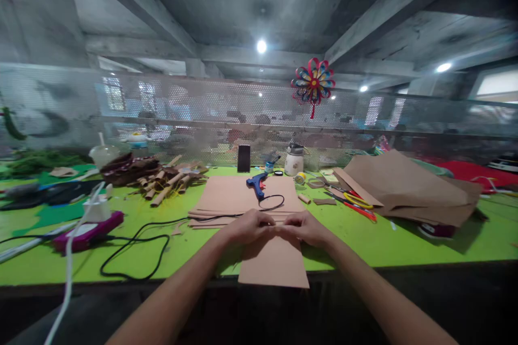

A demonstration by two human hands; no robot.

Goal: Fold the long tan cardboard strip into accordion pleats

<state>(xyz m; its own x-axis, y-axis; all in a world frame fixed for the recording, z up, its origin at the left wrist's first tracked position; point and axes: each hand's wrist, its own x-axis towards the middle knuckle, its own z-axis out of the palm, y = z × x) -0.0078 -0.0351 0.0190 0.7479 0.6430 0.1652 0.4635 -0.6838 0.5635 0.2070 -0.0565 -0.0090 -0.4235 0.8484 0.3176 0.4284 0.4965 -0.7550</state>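
Note:
Both my hands meet at the far edge of a sheet of brown kraft paper (275,263), whose near end sticks out past the table's front edge. My left hand (253,226) pinches that far edge from the left, fingers curled. From the right, my right hand (305,227) pinches it too, the fingertips of both hands close together. Just beyond lies a stack of brown paper sheets (226,191). On the stack rests a blue hot glue gun (256,185), its black cord running left across the table.
Left are a purple power strip (88,233), a white cable (69,264) and rolled brown paper tubes (165,188). Scissors with red handles (364,210) and large crumpled brown paper (408,183) lie right. A phone (244,158) and a flask (294,160) stand at the back.

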